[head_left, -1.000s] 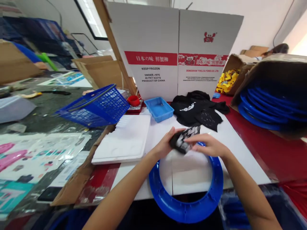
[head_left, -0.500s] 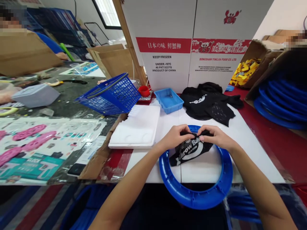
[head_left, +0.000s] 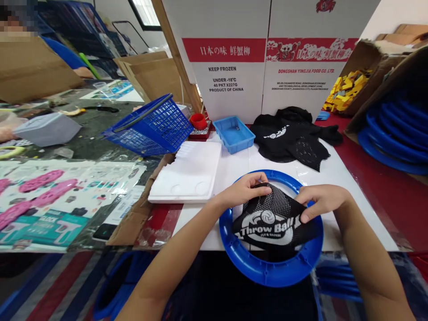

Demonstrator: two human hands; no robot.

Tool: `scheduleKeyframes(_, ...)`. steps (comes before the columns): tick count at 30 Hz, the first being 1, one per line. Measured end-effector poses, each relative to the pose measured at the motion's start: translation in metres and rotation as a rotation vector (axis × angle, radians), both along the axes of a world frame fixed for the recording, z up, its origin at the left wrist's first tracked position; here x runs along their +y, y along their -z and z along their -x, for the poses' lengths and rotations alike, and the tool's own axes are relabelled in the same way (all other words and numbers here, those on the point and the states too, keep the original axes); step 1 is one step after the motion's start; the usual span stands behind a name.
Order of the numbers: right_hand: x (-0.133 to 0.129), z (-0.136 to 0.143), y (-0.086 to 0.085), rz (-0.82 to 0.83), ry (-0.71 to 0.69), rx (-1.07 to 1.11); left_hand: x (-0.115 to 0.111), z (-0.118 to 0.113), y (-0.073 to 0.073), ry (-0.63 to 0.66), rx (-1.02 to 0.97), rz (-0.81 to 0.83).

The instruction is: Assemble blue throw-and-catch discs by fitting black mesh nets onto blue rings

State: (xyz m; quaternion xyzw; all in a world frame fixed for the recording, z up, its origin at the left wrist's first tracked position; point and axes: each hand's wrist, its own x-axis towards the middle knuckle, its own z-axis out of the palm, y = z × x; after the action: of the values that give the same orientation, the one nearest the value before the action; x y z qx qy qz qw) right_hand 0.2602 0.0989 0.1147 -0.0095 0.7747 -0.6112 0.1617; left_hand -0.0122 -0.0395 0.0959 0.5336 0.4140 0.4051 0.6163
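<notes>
A black mesh cloth printed "Throw Ball" in white is spread across the opening of a blue plastic ring. The ring rests at the front edge of the white work surface. My left hand pinches the cloth's upper edge near the back of the ring. At the ring's right side, my right hand grips the cloth between thumb and fingers. More black printed cloths lie in a pile behind the ring.
Behind stand white cartons, a blue tray and a red cup. To the left are a white foam piece and a tilted blue basket. Stacked blue rings fill a carton at right.
My right hand has moved right and slightly down, away from my left hand, stretching the cloth wider so its print faces up. The camera view has shifted slightly.
</notes>
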Motion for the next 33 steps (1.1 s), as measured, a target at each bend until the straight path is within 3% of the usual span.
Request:
scheduleKeyframes(2,0.002,0.0,0.002,0.004,0.018,0.02,0.0,-0.001,-0.003,0.009,0.029,0.022)
scheduleKeyframes(4,0.001,0.001,0.003,0.057,0.044,0.02,-0.001,-0.002,-0.006,0.129,0.075,-0.011)
scheduleKeyframes(8,-0.012,0.012,0.005,0.0,0.075,0.023,-0.003,-0.007,-0.01,0.31,0.296,-0.217)
scheduleKeyframes(13,-0.022,0.032,0.011,-0.112,0.196,0.117,-0.007,-0.009,-0.006,0.231,0.2,-0.244)
scheduleKeyframes(19,-0.017,0.022,0.01,0.158,-0.078,0.163,-0.01,-0.004,-0.004,0.236,0.15,-0.155)
scheduleKeyframes(23,-0.014,0.014,0.015,0.232,-0.116,0.174,-0.013,-0.008,-0.005,0.27,0.068,-0.083)
scheduleKeyframes(25,-0.013,0.014,0.018,0.248,-0.052,0.153,-0.01,-0.01,-0.005,0.237,0.095,-0.087)
scheduleKeyframes(27,-0.011,0.016,0.019,0.185,0.146,0.126,-0.002,-0.009,-0.002,0.087,0.2,-0.156)
scheduleKeyframes(30,-0.007,0.021,0.017,-0.167,0.443,0.108,0.014,-0.002,0.006,-0.109,0.41,-0.274)
scheduleKeyframes(33,-0.004,0.025,0.017,-0.502,0.551,0.124,0.025,0.005,0.015,-0.156,0.61,-0.339)
